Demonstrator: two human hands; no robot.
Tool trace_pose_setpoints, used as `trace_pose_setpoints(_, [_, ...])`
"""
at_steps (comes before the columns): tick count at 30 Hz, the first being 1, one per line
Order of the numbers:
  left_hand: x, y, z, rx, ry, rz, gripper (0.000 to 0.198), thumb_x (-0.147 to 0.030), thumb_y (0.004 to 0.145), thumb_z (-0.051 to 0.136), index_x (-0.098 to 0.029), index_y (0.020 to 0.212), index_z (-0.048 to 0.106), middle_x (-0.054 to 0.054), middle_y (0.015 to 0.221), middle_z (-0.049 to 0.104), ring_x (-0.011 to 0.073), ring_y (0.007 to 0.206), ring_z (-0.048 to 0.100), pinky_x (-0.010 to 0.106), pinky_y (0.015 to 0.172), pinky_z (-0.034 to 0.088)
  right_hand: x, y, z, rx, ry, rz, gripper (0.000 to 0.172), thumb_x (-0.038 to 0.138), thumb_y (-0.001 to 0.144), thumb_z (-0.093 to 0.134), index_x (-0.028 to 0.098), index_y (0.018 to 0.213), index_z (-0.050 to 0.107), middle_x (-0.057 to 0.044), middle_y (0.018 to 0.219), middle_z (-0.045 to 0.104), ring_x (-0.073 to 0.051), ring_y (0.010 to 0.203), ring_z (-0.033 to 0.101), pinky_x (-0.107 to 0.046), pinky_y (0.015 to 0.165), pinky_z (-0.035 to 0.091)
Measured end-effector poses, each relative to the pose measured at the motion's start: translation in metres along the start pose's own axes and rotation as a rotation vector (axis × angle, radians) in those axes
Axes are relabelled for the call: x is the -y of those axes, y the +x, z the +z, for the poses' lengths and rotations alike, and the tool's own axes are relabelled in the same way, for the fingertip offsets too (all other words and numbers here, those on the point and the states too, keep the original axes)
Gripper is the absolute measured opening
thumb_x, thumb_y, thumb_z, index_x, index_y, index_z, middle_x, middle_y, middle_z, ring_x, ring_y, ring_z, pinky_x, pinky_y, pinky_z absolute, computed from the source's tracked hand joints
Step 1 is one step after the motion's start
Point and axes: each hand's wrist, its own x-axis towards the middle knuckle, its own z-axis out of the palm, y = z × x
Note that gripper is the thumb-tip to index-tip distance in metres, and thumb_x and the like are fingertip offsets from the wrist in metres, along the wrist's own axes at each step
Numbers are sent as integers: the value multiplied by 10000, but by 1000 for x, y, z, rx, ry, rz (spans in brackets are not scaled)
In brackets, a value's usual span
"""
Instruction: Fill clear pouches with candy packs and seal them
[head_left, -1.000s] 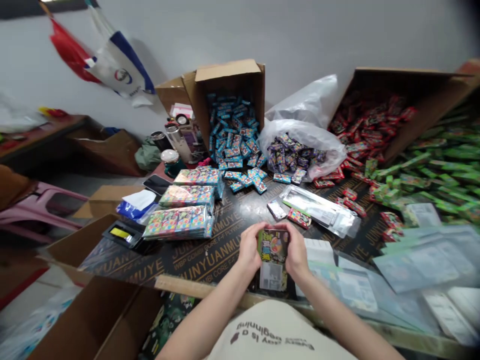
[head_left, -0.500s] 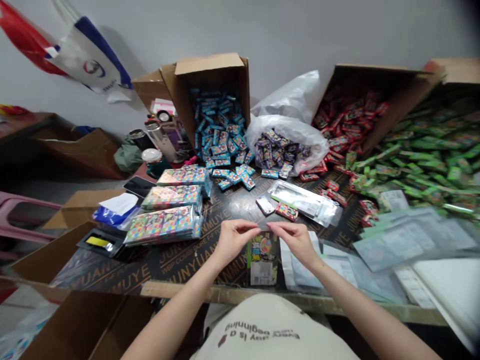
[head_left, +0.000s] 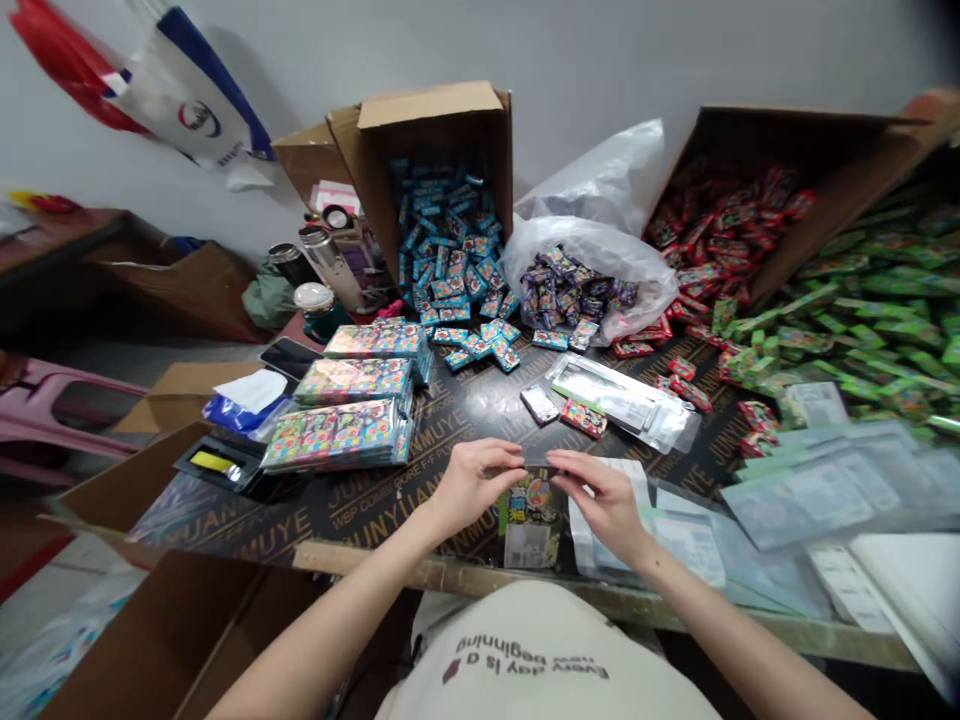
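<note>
A flat printed pouch (head_left: 531, 525) with a green left edge and a pale label panel lies in front of me at the table's near edge. My left hand (head_left: 480, 485) is at its upper left corner, thumb and fingers closed on the edge. At the upper right corner, my right hand (head_left: 600, 495) pinches it in the same way. The exact fingertip contact is small and partly hidden. Just beyond my hands lie a small white-faced packet (head_left: 539, 405) and a red packet (head_left: 583, 418). Behind them rests a clear-and-silver pouch (head_left: 626, 400).
Stacks of filled multicoloured packs (head_left: 334, 433) stand at left. Along the back are a carton (head_left: 420, 110) of blue packets, a plastic bag (head_left: 645, 275) of purple ones, a carton of red packets (head_left: 750, 225) and a green heap (head_left: 885, 310). Flat clear pouches (head_left: 817, 485) lie at right.
My fingertips have moved slightly apart along the pouch's top edge. The whole view has shifted a little; the packets and stacks keep their places.
</note>
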Motion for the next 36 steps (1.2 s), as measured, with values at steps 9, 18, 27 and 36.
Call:
trace_pose_setpoints(9, [22,-23,-40,-685,-71,-218,167,-306,679,656,-166,766,680,47,792,679,182,736,620,314,729,491,-19,113,33,135,21,-12,590,408,790,539,258,1321,332,-87,1252,500,-223,1082,513,-380,877,428])
trace_pose_setpoints(18, [50,-73,-4,-641,112,-333,145,-317,714,616,-202,781,673,80,937,606,223,946,547,358,891,408,-110,207,61,61,-686,65,632,269,675,603,93,1255,423,-182,1110,561,-319,1014,509,-453,870,373])
trace_pose_setpoints(27, [61,-23,-2,-36,-1046,-741,472,-514,605,644,-103,837,645,88,746,649,166,597,603,294,546,494,-31,101,14,732,-290,-369,517,121,661,517,257,1160,525,-69,1146,531,-219,1054,504,-350,896,419])
trace_pose_setpoints(36, [54,-15,26,-68,-775,-697,221,-299,578,709,-116,680,636,12,611,623,90,491,538,202,490,417,-14,35,13,444,-268,-163,877,335,617,689,237,1360,233,-98,1398,269,-292,1278,253,-454,1047,225])
